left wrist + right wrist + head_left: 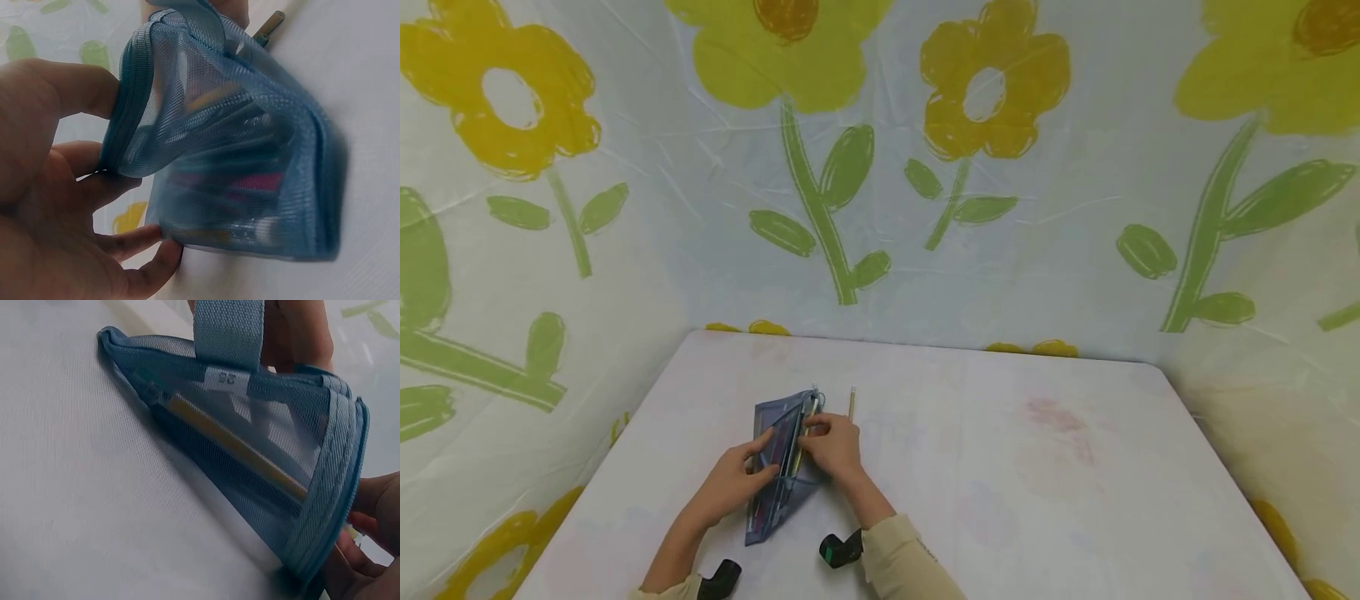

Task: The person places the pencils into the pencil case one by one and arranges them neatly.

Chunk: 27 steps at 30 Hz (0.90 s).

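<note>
A blue mesh pencil pouch [763,504] lies slanted on the table with its zipper side spread apart. My left hand [730,483] holds the pouch's left side; in the left wrist view its thumb and fingers pinch the zipper edge [128,100]. At the opposite side, my right hand [835,446] has thumb and fingers curled at the zipper edge of the opening. Through the mesh show a yellow pencil [237,447] and a pink item [256,182]. A fabric strap [229,331] hangs off one side of the pouch. Part of the right fingertips is hidden.
Just beyond my right hand a loose pencil [852,402] lies on the white table [1000,467]. Black wrist devices [841,550] sit at both wrists. A flower-printed sheet [1037,250] stands behind the table's far edge and along its sides.
</note>
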Motion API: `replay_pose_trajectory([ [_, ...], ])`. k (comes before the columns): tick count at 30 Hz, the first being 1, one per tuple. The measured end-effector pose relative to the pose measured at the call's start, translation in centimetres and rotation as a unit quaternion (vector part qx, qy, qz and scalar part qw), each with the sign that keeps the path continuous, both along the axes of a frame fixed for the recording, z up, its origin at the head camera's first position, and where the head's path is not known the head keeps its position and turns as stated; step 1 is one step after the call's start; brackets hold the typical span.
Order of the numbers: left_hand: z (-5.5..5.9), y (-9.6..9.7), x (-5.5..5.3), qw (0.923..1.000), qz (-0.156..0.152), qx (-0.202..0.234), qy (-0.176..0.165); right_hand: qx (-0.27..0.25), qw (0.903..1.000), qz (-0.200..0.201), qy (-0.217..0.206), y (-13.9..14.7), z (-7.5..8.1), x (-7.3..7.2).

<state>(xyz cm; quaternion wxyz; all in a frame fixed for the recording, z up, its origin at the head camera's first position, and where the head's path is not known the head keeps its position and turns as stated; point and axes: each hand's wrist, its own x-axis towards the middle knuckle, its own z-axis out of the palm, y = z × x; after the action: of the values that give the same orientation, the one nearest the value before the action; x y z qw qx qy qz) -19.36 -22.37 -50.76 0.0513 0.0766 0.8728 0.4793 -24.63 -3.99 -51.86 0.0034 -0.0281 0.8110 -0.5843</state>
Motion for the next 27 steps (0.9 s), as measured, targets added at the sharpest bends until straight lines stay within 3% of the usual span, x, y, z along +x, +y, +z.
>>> replay_pose_trajectory([
  [4,0.1,0.0,0.0,1.0,-0.003,0.0,-0.001,-0.042,0.999,0.0,-0.013,0.8,0.2,0.2],
  [8,0.0,-0.2,0.1,1.0,-0.002,-0.007,-0.003,-0.052,0.9984,-0.019,-0.014,1.6,0.3,0.3],
  [15,-0.1,-0.3,0.1,1.0,-0.004,-0.004,-0.001,0.042,0.9959,-0.073,0.034,1.6,0.0,0.0],
  [19,-0.3,-0.2,0.2,1.0,-0.005,-0.004,-0.002,0.085,0.992,-0.088,0.03,1.3,-0.2,-0.3],
  [27,-0.4,-0.1,0.3,0.9999,-0.001,-0.014,-0.001,0.089,0.9906,-0.098,0.034,1.3,0.1,-0.5],
])
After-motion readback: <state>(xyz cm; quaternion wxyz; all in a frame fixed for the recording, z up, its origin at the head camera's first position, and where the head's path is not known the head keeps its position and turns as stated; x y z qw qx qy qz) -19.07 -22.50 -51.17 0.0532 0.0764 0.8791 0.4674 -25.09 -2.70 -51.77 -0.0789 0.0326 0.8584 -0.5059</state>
